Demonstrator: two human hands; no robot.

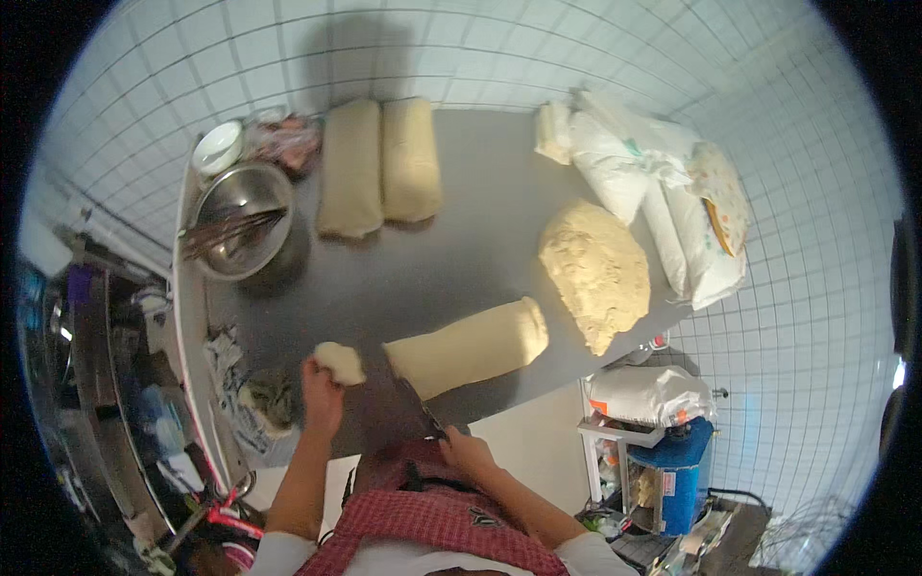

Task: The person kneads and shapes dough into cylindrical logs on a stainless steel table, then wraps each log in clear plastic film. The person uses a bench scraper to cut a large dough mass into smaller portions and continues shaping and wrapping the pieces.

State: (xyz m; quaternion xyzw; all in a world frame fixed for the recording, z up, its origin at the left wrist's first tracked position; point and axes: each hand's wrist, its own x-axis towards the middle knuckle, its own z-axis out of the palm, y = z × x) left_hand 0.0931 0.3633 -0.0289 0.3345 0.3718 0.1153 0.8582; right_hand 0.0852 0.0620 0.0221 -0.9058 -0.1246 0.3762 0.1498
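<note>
A small, flat piece of pale dough is pinched in the fingers of my left hand, at the left of the worktop. My right hand, close to my apron, grips the handle of a knife. The dark blade points away from me and lies along the cut left end of a thick dough roll. Whether the edge touches the dough cannot be told. The roll slants up to the right across the grey worktop. A bare strip of worktop separates the held piece from the blade.
A large rough dough mass sits right of the roll, before white sacks. Two dough rolls lie by the tiled wall. A steel bowl with a whisk and a white bowl stand left. Crumpled cloths lie front left.
</note>
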